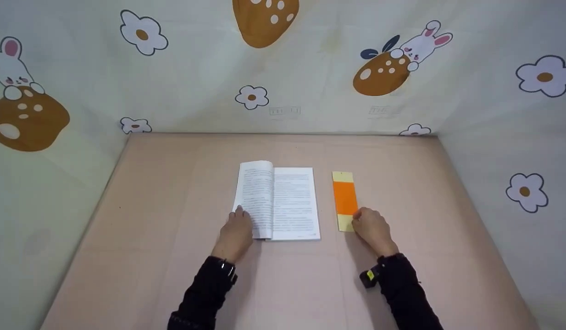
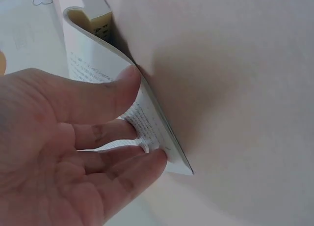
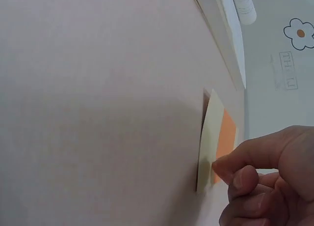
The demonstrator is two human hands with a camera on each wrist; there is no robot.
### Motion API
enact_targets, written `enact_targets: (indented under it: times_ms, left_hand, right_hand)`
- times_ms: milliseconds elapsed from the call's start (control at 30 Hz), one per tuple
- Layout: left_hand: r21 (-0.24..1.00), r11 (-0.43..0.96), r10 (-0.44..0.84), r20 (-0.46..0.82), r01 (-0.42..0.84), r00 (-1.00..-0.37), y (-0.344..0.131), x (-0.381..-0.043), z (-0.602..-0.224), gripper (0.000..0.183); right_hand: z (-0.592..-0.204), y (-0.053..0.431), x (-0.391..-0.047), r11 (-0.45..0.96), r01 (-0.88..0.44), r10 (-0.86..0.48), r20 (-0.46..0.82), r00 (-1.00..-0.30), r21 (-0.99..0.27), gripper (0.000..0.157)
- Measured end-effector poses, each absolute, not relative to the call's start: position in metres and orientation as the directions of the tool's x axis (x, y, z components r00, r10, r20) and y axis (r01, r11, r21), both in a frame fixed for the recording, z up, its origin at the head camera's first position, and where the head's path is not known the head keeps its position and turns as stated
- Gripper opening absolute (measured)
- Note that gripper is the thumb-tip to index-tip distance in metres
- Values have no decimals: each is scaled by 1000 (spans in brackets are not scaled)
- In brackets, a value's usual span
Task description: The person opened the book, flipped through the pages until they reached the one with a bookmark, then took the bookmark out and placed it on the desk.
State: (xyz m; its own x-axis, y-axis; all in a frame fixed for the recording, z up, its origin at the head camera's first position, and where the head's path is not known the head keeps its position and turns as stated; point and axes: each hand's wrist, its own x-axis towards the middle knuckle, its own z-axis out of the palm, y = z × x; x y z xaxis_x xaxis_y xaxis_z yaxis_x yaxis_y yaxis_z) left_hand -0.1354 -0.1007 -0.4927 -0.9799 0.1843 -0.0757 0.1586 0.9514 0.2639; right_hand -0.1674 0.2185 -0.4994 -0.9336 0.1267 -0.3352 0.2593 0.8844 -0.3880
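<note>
An open book [image 1: 294, 204] lies in the middle of the table, its left pages [image 1: 258, 197] bulging up in a curve. My left hand [image 1: 236, 231] rests on the lower left of those pages; in the left wrist view its thumb and fingertips press on the printed page near the edge, without curling round it. To the right of the book is a bookmark [image 1: 345, 198], a pale yellow strip with an orange middle. At its lower right edge my right hand [image 1: 374, 229] pinches it between thumb and forefinger, and in the right wrist view the bookmark's edge [image 3: 206, 142] casts a narrow shadow.
The table [image 1: 182, 275] has a plain pinkish cover. Pale cloth walls [image 1: 196, 68] printed with flowers and rabbits stand behind it and on both sides. A small black device [image 1: 368, 277] is strapped at the right wrist.
</note>
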Motion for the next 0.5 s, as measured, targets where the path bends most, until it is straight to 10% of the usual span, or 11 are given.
enact_targets:
  times_ms: [500]
  left_hand:
    - [478, 878, -61, 156, 22, -986, -97, -146, -477, 26]
  right_hand:
    - [-478, 194, -165, 801, 227, 62, -300, -952, -555, 23]
